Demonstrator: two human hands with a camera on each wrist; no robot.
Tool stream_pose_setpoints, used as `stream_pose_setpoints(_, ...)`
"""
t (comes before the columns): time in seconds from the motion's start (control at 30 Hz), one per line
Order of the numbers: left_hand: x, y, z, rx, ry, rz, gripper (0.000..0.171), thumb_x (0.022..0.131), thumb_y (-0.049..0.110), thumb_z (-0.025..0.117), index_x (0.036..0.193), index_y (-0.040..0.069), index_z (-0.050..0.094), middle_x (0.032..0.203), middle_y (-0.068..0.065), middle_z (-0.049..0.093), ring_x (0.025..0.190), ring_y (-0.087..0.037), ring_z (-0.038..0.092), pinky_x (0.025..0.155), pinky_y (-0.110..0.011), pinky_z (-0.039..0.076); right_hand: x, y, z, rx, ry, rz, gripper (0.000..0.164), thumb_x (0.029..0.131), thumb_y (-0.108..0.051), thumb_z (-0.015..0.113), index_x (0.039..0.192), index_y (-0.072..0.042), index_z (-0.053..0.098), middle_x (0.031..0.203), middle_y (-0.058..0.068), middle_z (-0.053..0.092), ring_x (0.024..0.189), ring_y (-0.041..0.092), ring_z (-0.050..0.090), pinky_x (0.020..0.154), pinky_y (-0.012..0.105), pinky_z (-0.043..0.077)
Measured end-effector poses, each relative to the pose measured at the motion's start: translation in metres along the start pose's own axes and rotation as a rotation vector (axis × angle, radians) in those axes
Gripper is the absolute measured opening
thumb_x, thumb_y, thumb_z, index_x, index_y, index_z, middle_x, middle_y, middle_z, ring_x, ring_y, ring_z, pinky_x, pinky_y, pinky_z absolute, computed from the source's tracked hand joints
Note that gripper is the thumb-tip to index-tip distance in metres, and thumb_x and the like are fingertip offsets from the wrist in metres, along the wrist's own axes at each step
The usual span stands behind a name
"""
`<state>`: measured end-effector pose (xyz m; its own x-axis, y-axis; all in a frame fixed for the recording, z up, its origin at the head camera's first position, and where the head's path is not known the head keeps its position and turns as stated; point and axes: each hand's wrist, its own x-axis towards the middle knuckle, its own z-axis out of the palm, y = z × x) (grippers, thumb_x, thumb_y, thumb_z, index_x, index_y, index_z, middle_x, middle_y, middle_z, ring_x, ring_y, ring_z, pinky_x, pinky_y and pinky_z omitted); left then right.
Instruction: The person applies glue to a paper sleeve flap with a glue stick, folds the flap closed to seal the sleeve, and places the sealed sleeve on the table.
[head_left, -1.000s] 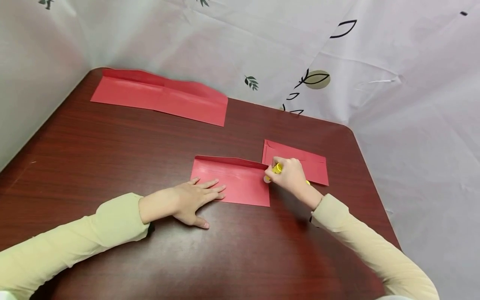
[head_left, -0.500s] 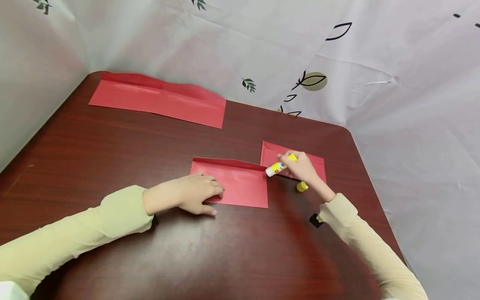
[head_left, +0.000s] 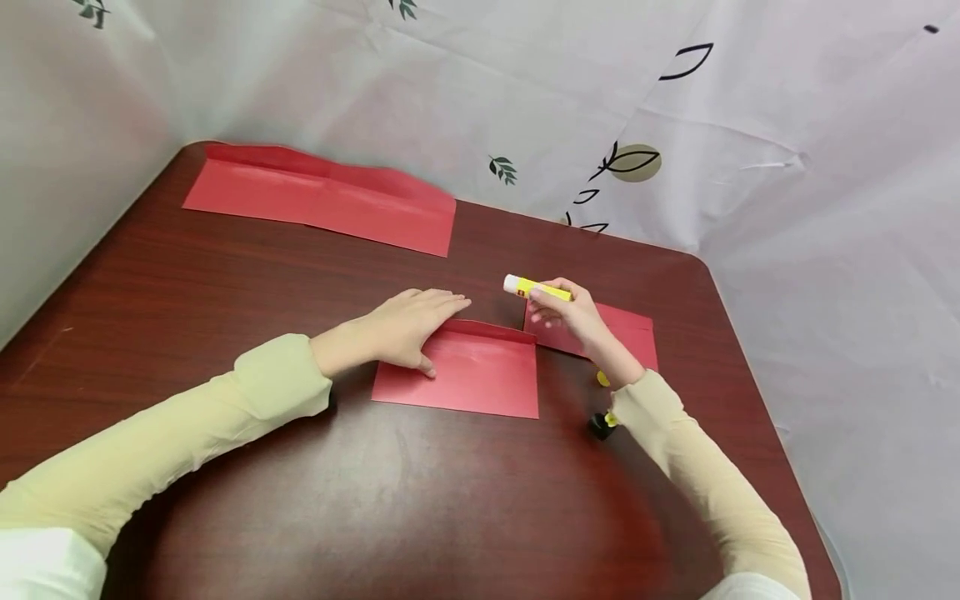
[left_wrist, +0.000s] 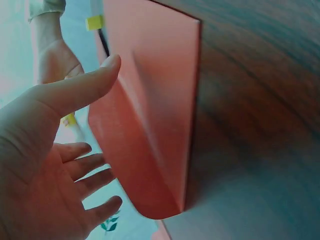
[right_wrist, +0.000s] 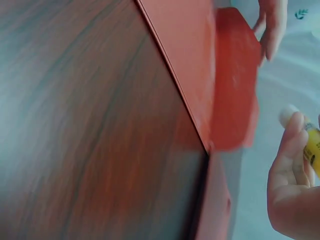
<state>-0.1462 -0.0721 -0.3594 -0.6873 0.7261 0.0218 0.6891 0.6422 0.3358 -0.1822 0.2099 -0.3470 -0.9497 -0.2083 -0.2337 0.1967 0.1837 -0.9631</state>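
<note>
- Pinches a yellow glue stick [head_left: 525, 287] between thumb and fingers in the grip of the right hand [head_left: 576, 315].
- Holds the glue stick in the air above the surface [head_left: 420, 500], clear of the paper, with its white end pointing toward the left in the head view.
- Appears there in front of the near-left corner area of the table's backdrop side, by the left end of a second red envelope [head_left: 630, 337].
- Has the left hand [head_left: 408, 325] over the far left part of the nearest red envelope [head_left: 472, 371], with the grip spread.
- Reaches with the fingers past the far edge, by the raised flap [head_left: 495, 332], and has the thumb over the envelope's face; cannot tell from these views whether pressing on the paper.
- Shows, near the right wrist, a small yellow cap [head_left: 603, 378] on the surface, partly hidden by the arm.
- Includes two more red envelopes [head_left: 382, 215] at the far left of the surface, lying end to end with flaps open along the far side.
- Wears pale yellow sleeves [head_left: 277, 379] on both arms.
- Ends, behind the surface, in a whitish leaf-printed curtain [head_left: 450, 92].
</note>
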Motion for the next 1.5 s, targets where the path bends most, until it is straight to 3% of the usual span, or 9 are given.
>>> stream_pose_setpoints(0.13, 0.001, -0.001, 0.004, -0.029, -0.065, -0.024, 0.1, 0.067, 0.035, 0.087, 0.146, 0.004, 0.036, 0.153, -0.014, 0.037, 0.145, -0.033, 0.027, 0.114, -0.055, 0.026, 0.01, 0.007, 0.019, 0.038, -0.018, 0.014, 0.012, 0.096, -0.016, 0.057, 0.105, -0.011, 0.052, 0.07, -0.004, 0.065, 0.058, 0.005, 0.06, 0.057, 0.016, 0.049)
stream_pose_setpoints(0.33, -0.001, 0.0, 0.009, -0.089, -0.066, -0.02, 0.084, 0.072, 0.024, 0.084, 0.143, 0.004, 0.044, 0.151, -0.015, 0.04, 0.146, -0.03, 0.026, 0.117, -0.049, 0.025, 0.015, 0.012, 0.041, 0.013, -0.092, 0.02, 0.014, 0.097, -0.015, 0.054, 0.106, -0.009, 0.046, 0.069, -0.001, 0.057, 0.057, 0.007, 0.052, 0.056, 0.016, 0.047)
stream_pose_setpoints(0.5, -0.007, 0.005, 0.014, -0.115, -0.079, 0.0, 0.074, 0.079, 0.012, 0.078, 0.143, 0.002, 0.042, 0.15, -0.016, 0.041, 0.144, -0.031, 0.03, 0.116, -0.05, 0.027, 0.011, 0.013, 0.049, -0.049, -0.144, 0.007, 0.017, 0.097, -0.016, 0.054, 0.108, -0.005, 0.046, 0.07, -0.001, 0.057, 0.058, 0.007, 0.052, 0.056, 0.016, 0.047)
stream_pose_setpoints(0.7, -0.013, 0.014, 0.019, -0.131, -0.104, 0.07, 0.067, 0.084, -0.009, 0.064, 0.145, 0.0, 0.038, 0.152, -0.017, 0.037, 0.143, -0.031, 0.032, 0.114, -0.052, 0.029, 0.003, 0.018, 0.056, -0.03, -0.148, -0.021, 0.017, 0.097, -0.015, 0.054, 0.108, -0.006, 0.046, 0.07, -0.001, 0.057, 0.058, 0.006, 0.051, 0.056, 0.017, 0.047)
stream_pose_setpoints(0.9, -0.015, 0.022, 0.02, -0.082, -0.188, 0.093, 0.07, 0.084, -0.017, 0.052, 0.148, 0.002, 0.033, 0.156, -0.015, 0.031, 0.146, -0.03, 0.025, 0.116, -0.054, 0.023, -0.002, 0.025, 0.06, -0.022, -0.161, -0.021, 0.028, 0.097, -0.013, 0.053, 0.12, -0.001, 0.043, 0.072, -0.002, 0.059, 0.058, 0.006, 0.053, 0.057, 0.016, 0.047)
stream_pose_setpoints(1.0, -0.017, 0.023, 0.023, -0.07, -0.224, 0.087, 0.07, 0.084, -0.016, 0.049, 0.149, 0.003, 0.031, 0.158, -0.014, 0.026, 0.148, -0.029, 0.02, 0.118, -0.053, 0.02, -0.004, 0.027, 0.061, -0.024, -0.175, -0.008, 0.04, 0.098, -0.013, 0.052, 0.132, 0.002, 0.04, 0.074, -0.003, 0.061, 0.061, 0.006, 0.054, 0.059, 0.016, 0.048)
stream_pose_setpoints(1.1, -0.019, 0.022, 0.027, -0.066, -0.251, 0.075, 0.063, 0.092, -0.007, 0.047, 0.151, 0.006, 0.028, 0.16, -0.012, 0.021, 0.149, -0.028, 0.016, 0.119, -0.052, 0.016, -0.005, 0.029, 0.062, -0.036, -0.194, -0.004, 0.044, 0.098, -0.014, 0.052, 0.137, 0.003, 0.042, 0.076, -0.002, 0.063, 0.063, 0.007, 0.056, 0.06, 0.016, 0.049)
stream_pose_setpoints(1.3, -0.018, 0.022, 0.029, -0.046, -0.293, 0.065, 0.056, 0.102, 0.019, 0.044, 0.153, 0.009, 0.024, 0.161, -0.01, 0.017, 0.15, -0.026, 0.012, 0.12, -0.052, 0.014, -0.006, 0.033, 0.061, -0.057, -0.225, 0.0, 0.04, 0.099, -0.013, 0.05, 0.132, 0.01, 0.048, 0.077, -0.002, 0.065, 0.068, 0.006, 0.063, 0.066, 0.017, 0.053)
stream_pose_setpoints(1.5, -0.017, 0.022, 0.027, -0.06, -0.321, 0.057, 0.058, 0.102, 0.023, 0.045, 0.153, 0.011, 0.022, 0.161, -0.008, 0.016, 0.15, -0.025, 0.01, 0.12, -0.052, 0.013, -0.007, 0.037, 0.059, -0.085, -0.255, -0.019, 0.038, 0.1, -0.013, 0.049, 0.128, 0.013, 0.049, 0.082, 0.002, 0.068, 0.075, 0.007, 0.068, 0.074, 0.021, 0.057)
